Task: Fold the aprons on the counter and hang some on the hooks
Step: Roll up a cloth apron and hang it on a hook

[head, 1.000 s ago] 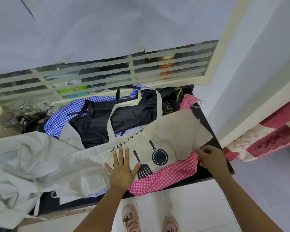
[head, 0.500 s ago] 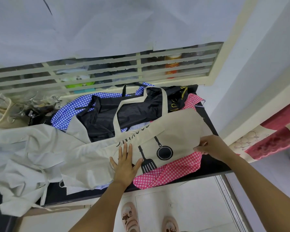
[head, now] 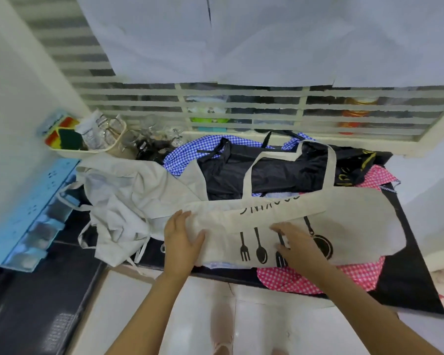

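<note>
A beige apron (head: pixel 349 226) printed with black utensils and the word COOKING lies folded along the front of the black counter (head: pixel 408 285). My left hand (head: pixel 181 242) lies flat against its left folded edge, thumb over the cloth. My right hand (head: pixel 296 245) presses flat on the printed part, fingers straight. Its neck loop (head: pixel 328 165) runs back over a black apron (head: pixel 262 170). Under the beige apron sits a pink checked apron (head: pixel 318 278). A blue checked apron (head: pixel 182 157) lies at the back. A crumpled off-white apron (head: pixel 123 201) is heaped on the left.
A cream basket (head: pixel 87 147) with sponges and packets stands at the back left beside several glasses (head: pixel 149 139). A blue rack (head: pixel 28 216) hangs on the left wall. A louvred window (head: pixel 241 111) runs behind the counter. The white floor (head: pixel 267 316) lies below.
My right hand let go of the apron's right edge and moved left onto the print. My left hand shifted to the left edge. The view swung left, revealing basket and blue rack.
</note>
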`<state>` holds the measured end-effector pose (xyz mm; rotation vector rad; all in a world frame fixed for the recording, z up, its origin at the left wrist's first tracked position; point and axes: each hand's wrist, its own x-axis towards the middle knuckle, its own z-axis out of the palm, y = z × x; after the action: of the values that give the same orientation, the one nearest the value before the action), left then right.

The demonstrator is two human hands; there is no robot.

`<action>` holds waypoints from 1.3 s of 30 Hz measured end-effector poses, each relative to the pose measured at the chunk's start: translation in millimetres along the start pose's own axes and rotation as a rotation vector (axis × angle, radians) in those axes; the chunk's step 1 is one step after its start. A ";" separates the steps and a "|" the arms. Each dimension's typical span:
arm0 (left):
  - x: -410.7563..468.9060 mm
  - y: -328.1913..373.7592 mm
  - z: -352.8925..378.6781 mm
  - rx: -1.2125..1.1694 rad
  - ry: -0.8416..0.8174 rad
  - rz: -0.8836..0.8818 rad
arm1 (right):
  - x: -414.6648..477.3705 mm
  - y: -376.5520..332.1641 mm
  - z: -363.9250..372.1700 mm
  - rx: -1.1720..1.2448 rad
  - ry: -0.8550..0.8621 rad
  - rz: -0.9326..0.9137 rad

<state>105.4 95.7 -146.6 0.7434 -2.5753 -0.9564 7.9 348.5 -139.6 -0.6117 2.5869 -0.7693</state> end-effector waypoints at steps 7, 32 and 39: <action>9.2 -34.6 -43.7 -0.253 -0.037 -0.483 | 76.0 -49.8 19.8 -0.129 -0.133 -0.204; 61.7 -60.7 -27.3 -0.513 -0.278 -0.422 | 145.8 -77.2 26.1 -0.252 -0.123 -0.075; 71.0 -85.5 7.3 -0.452 -0.165 -0.467 | 153.3 -38.0 16.4 -0.332 -0.061 -0.051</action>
<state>75.0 4.5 -202.9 1.1879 -2.2088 -1.7292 -101.5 236.1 -164.5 -0.7866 2.6705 -0.3289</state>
